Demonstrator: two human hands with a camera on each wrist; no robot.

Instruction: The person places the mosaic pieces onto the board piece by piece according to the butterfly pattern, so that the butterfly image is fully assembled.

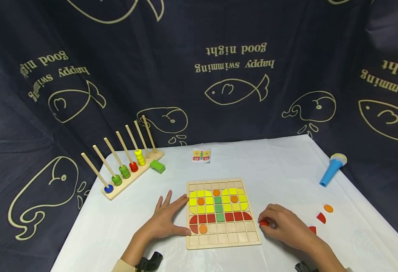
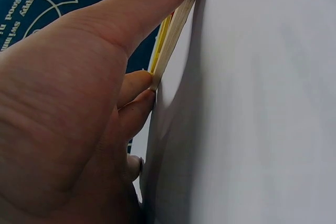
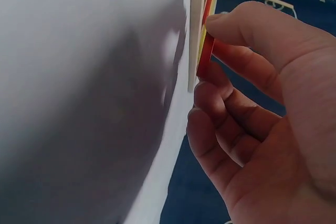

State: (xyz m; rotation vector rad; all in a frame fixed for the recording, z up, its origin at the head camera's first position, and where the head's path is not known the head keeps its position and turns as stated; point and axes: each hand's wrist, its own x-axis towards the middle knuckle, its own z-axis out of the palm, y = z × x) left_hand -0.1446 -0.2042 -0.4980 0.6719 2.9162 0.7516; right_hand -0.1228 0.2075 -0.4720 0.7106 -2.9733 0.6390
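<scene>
A wooden grid board (image 1: 222,238) lies on the white table, partly filled with yellow, red, green and orange flat tiles that form a butterfly shape. My left hand (image 1: 166,219) rests at the board's left edge, fingers spread and fairly straight, with thumb and fingertips touching the frame. Just off the right edge, my right hand (image 1: 284,226) pinches a red tile (image 3: 206,56) between thumb and fingers. Its exact shape is partly hidden by the fingers. On the board's lower rows, a red quarter-round tile (image 1: 193,228) sits beside an orange round tile (image 1: 203,229).
Right of my right hand lie an orange disc (image 1: 328,208), a red tile (image 1: 321,217) and another red tile (image 1: 312,229). A blue toy microphone (image 1: 331,172) is at the right edge. Behind the board are a pattern card (image 1: 201,155), a green block (image 1: 158,166) and a peg stand (image 1: 131,179).
</scene>
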